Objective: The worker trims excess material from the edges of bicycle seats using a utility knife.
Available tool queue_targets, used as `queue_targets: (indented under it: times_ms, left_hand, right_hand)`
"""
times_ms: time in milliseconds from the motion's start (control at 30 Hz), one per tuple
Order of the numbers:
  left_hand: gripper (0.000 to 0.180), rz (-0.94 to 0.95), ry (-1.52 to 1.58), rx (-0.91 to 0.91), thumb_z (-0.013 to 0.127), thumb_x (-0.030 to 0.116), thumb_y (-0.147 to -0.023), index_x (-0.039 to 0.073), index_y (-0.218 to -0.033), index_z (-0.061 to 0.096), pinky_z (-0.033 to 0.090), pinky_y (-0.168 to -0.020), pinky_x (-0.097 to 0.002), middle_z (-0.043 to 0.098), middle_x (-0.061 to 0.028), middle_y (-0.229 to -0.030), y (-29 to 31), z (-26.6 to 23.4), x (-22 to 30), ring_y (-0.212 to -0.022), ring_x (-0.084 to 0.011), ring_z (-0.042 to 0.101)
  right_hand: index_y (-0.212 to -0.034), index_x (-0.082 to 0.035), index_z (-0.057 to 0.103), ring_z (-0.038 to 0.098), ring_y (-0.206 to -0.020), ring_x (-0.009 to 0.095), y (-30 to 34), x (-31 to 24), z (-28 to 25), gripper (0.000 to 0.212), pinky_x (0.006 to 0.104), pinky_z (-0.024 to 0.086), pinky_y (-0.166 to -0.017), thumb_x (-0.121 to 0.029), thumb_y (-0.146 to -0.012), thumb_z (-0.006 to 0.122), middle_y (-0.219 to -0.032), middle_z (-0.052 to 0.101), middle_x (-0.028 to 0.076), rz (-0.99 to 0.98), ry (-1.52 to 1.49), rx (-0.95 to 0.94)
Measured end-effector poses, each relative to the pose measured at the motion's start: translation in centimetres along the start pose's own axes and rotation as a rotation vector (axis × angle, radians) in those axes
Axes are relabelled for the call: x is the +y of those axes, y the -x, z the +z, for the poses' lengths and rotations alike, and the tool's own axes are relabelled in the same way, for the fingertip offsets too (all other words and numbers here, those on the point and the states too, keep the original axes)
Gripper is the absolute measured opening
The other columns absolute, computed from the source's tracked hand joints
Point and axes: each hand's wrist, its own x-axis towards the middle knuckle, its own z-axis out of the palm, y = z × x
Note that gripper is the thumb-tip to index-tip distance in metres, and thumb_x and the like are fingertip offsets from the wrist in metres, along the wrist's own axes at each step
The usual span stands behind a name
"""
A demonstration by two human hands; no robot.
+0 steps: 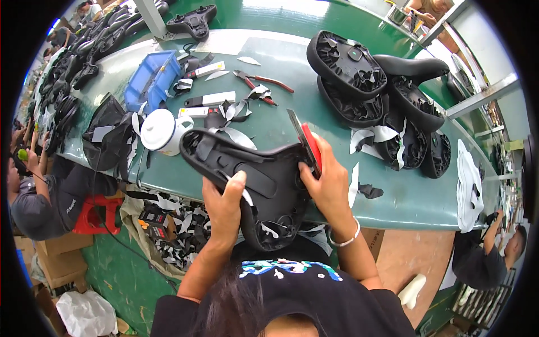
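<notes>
A black bicycle saddle (pixel 261 171) is tilted in front of me, its hollow underside facing up. My left hand (pixel 225 203) grips its near left edge, thumb on top beside a thin white strip. My right hand (pixel 327 182) is closed around a red utility knife (pixel 311 149), whose grey blade (pixel 294 122) points up and away. The right thumb rests close against the saddle's right edge; whether the blade touches it I cannot tell. Loose white and black scraps (pixel 269 229) lie inside the saddle's wide end.
On the green table stand a white lidded mug (pixel 159 130), a blue bin (pixel 152 81), red-handled pliers (pixel 264 84) and white-handled knives (pixel 209 100). Several saddles (pixel 348 64) are piled at the right. Scraps fill a sack (pixel 185 230) below. Other people sit at both sides.
</notes>
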Motion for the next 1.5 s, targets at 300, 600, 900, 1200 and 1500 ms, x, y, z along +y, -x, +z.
queue_targets:
  times_ms: [300,600,900,1200,1500]
  left_hand:
    - [0.052,0.578,-1.031,-0.166,0.071,0.018,-0.073,0.003,-0.117,0.05,0.037,-0.086,-0.0417,0.054,-0.0091,-0.096,-2.6,-0.1,-0.9,-0.091,-0.0263,0.05]
    - [0.021,0.604,-0.799,-0.862,0.07,0.013,-0.069,0.003,-0.087,0.066,0.042,-0.077,-0.0363,0.061,-0.0079,-0.084,-6.9,5.9,-2.5,-0.085,-0.0268,0.056]
    - [0.011,0.257,-0.425,-0.745,0.063,0.013,-0.082,0.003,-0.078,0.06,0.041,-0.071,-0.0327,0.056,-0.0059,-0.071,-7.3,6.1,-2.3,-0.075,-0.0228,0.054]
    - [0.012,0.386,-0.416,-0.574,0.064,0.015,-0.084,0.006,-0.086,0.057,0.04,-0.062,-0.0267,0.05,-0.0022,-0.074,-8.0,5.8,1.1,-0.062,-0.0157,0.045]
    - [0.018,0.223,-0.141,-0.173,0.067,0.018,-0.084,0.005,-0.074,0.063,0.034,-0.063,-0.0254,0.057,0.0019,-0.066,-12.3,5.7,-2.6,-0.067,-0.0066,0.047]
  right_hand:
    - [-0.121,-0.004,0.047,0.053,-0.057,0.008,-2.4,3.6,-2.0,0.048,0.0218,0.047,-0.051,-0.004,-0.077,0.066,-0.085,0.057,0.003,0.488,-1.059,0.13]
    - [-0.134,-0.008,0.045,0.063,-0.074,0.019,1.5,4.1,-7.3,0.056,0.0282,0.05,-0.067,-0.009,-0.083,0.067,-0.102,0.066,0.012,-0.11,-0.193,-0.087]
    - [-0.135,-0.022,0.05,0.05,-0.049,0.021,3.6,4.9,-6.3,0.057,0.0345,0.042,-0.046,-0.018,-0.081,0.069,-0.064,0.054,0.005,-0.135,0.273,-0.339]
    - [-0.138,-0.019,0.044,0.056,-0.049,0.031,5.5,0.7,-4.8,0.05,0.0416,0.04,-0.043,-0.019,-0.089,0.058,-0.064,0.055,0.011,0.112,0.316,-0.212]
    - [-0.137,-0.018,0.046,0.053,-0.048,0.031,5.7,-2.5,-6.7,0.053,0.0402,0.037,-0.045,-0.019,-0.085,0.061,-0.056,0.053,0.012,0.15,0.512,-0.423]
